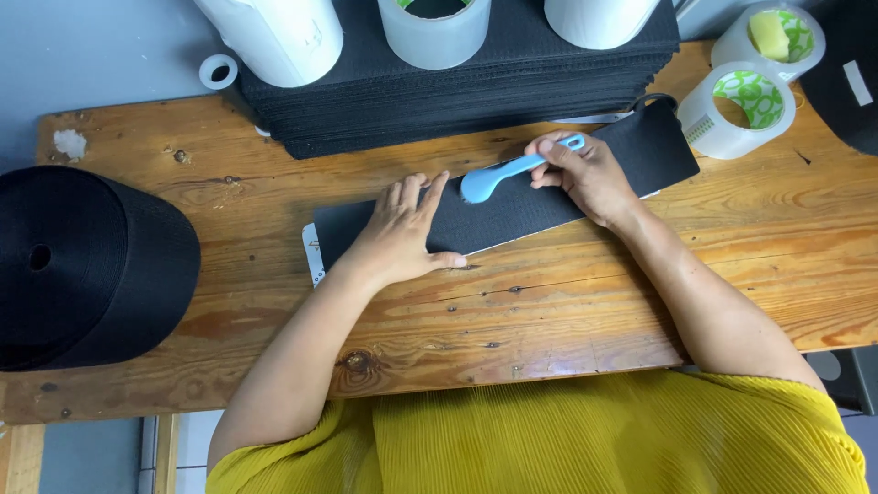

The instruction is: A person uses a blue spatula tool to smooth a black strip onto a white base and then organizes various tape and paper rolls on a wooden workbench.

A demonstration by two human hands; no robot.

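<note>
Centrally, left hand (402, 229) flat on black strip (512, 197), right hand (585, 174) gripping blue tool (512, 174)

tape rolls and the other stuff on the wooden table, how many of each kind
Clear tape rolls: 3
Large white rolls: 2
Small white ring: 1
Big black webbing roll: 1
Stack of black sheets: 1
Flat black strip under the left hand: 1
Light blue plastic tool in the right hand: 1
Total: 10
</note>
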